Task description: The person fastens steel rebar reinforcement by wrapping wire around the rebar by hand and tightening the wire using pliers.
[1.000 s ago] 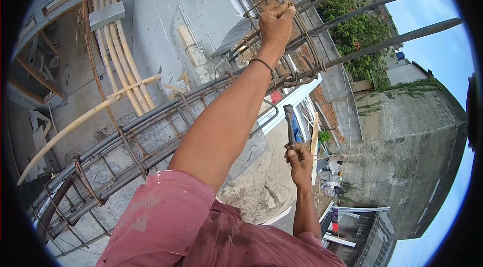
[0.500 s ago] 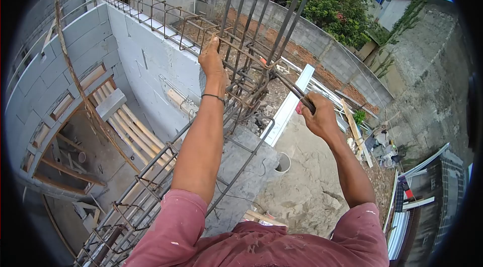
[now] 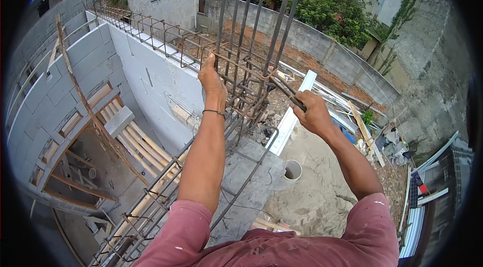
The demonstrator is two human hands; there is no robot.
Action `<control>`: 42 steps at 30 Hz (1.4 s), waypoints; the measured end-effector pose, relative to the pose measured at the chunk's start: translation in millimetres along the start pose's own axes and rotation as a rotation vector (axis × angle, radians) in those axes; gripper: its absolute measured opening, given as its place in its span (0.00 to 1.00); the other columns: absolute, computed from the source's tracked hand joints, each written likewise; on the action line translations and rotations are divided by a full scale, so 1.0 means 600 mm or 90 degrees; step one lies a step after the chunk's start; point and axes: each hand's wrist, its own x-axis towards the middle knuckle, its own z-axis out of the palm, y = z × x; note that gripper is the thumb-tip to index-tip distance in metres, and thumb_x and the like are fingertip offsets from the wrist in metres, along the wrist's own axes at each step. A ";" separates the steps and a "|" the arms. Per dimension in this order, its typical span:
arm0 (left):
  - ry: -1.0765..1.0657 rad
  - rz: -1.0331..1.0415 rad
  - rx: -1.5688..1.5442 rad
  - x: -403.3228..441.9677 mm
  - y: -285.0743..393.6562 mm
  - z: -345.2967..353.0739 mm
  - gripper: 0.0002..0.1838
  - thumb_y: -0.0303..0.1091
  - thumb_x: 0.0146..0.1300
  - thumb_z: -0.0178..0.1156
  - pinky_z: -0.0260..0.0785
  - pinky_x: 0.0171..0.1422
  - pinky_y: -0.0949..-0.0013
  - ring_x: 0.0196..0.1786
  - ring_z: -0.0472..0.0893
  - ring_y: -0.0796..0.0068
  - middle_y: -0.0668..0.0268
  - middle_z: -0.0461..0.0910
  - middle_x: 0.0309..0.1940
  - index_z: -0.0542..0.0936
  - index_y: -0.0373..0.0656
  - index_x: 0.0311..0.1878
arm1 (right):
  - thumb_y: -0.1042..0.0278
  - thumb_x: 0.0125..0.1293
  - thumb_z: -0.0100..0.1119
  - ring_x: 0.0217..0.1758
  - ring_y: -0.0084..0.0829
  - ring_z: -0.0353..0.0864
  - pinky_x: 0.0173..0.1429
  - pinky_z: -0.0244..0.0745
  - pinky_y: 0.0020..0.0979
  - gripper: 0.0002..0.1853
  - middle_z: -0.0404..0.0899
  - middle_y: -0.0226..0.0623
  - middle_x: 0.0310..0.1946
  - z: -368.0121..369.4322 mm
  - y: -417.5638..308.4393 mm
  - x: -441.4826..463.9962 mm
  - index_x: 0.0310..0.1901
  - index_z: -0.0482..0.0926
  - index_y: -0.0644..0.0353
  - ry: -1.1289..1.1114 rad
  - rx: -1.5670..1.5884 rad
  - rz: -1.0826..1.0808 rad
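Note:
My left hand (image 3: 211, 77) is closed on the rebar cage (image 3: 176, 38) on top of the wall, beside the upright steel bars (image 3: 243, 20). My right hand (image 3: 311, 111) grips the handles of a dark metal tool (image 3: 285, 87), which looks like pincers. The tool's far end meets the rebar at the foot of the upright bars; its jaws are too small to make out. A second rebar cage (image 3: 132, 216) runs from this corner down to the lower left.
Below on the left, poles (image 3: 144, 145) and a grey block (image 3: 119, 121) lie beside a block wall (image 3: 151, 78). A white pipe opening (image 3: 293, 170) stands near a sand pile (image 3: 322, 191). White panels (image 3: 297, 116) lie behind my right hand.
The view has turned to show more of the wall. My right hand has brought the tool up to the rebar joint. My left hand stays at the cage.

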 end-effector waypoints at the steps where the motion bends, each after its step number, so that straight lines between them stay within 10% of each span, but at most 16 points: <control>1: -0.008 -0.001 -0.001 -0.002 0.003 0.001 0.21 0.35 0.72 0.62 0.67 0.68 0.67 0.59 0.80 0.68 0.58 0.84 0.57 0.81 0.28 0.60 | 0.68 0.61 0.70 0.42 0.55 0.84 0.48 0.78 0.48 0.13 0.83 0.52 0.37 -0.001 0.000 0.000 0.43 0.83 0.66 -0.032 -0.001 -0.014; 9: -0.087 -0.019 0.014 -0.002 0.007 -0.005 0.28 0.46 0.77 0.54 0.52 0.78 0.65 0.72 0.71 0.69 0.59 0.76 0.70 0.76 0.35 0.69 | 0.69 0.60 0.68 0.41 0.54 0.84 0.47 0.79 0.48 0.11 0.83 0.49 0.38 -0.008 0.012 0.011 0.43 0.85 0.63 -0.064 -0.029 -0.049; 23: -0.043 -0.015 -0.056 0.001 0.010 -0.003 0.23 0.38 0.74 0.59 0.65 0.73 0.67 0.65 0.79 0.67 0.54 0.81 0.63 0.80 0.28 0.62 | 0.72 0.61 0.70 0.25 0.45 0.75 0.32 0.68 0.42 0.10 0.76 0.48 0.25 0.027 -0.054 -0.085 0.31 0.78 0.67 0.100 0.081 0.095; 30: -0.007 -0.043 -0.089 0.010 0.007 -0.009 0.23 0.46 0.78 0.48 0.65 0.64 0.70 0.57 0.80 0.75 0.63 0.82 0.62 0.83 0.39 0.58 | 0.63 0.77 0.59 0.22 0.23 0.75 0.20 0.67 0.26 0.12 0.81 0.37 0.29 0.073 -0.214 -0.067 0.37 0.74 0.62 -0.171 1.001 0.439; 42: -0.014 -0.109 -0.162 0.027 0.030 -0.020 0.26 0.51 0.76 0.46 0.68 0.58 0.72 0.51 0.78 0.76 0.69 0.82 0.52 0.85 0.42 0.56 | 0.66 0.79 0.52 0.24 0.29 0.74 0.23 0.66 0.29 0.11 0.78 0.46 0.31 0.153 -0.274 0.117 0.38 0.69 0.62 0.001 1.203 0.457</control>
